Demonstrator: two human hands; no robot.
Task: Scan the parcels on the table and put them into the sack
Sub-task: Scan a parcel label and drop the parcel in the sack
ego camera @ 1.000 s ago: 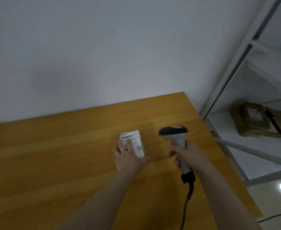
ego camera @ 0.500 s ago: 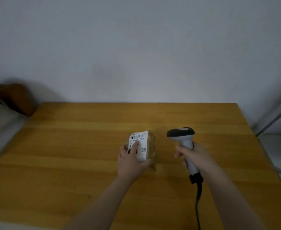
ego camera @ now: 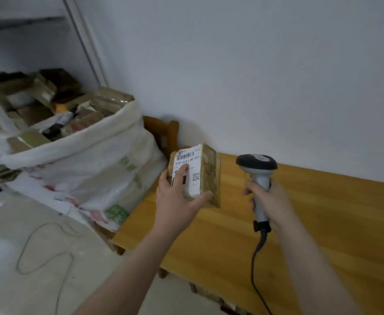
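My left hand [ego camera: 177, 198] grips a small brown taped parcel [ego camera: 209, 173] with a white barcode label, held above the left end of the wooden table [ego camera: 311, 223]. My right hand [ego camera: 268, 198] is wrapped round the handle of a grey corded barcode scanner [ego camera: 256, 164], upright to the right of the parcel. A big white sack [ego camera: 91, 169] stands on the floor left of the table, its mouth open and heaped with several brown parcels.
A wooden chair back [ego camera: 163, 130] shows between the sack and the wall. A thin cable [ego camera: 38, 248] loops over the pale floor at lower left. Metal shelving [ego camera: 82, 42] rises behind the sack. The scanner cord [ego camera: 256, 269] hangs over the table.
The view has swung left, bringing the sack into sight. My left hand has lifted the parcel off the table and carried it toward the table's left end. The scanner stays in my right hand.
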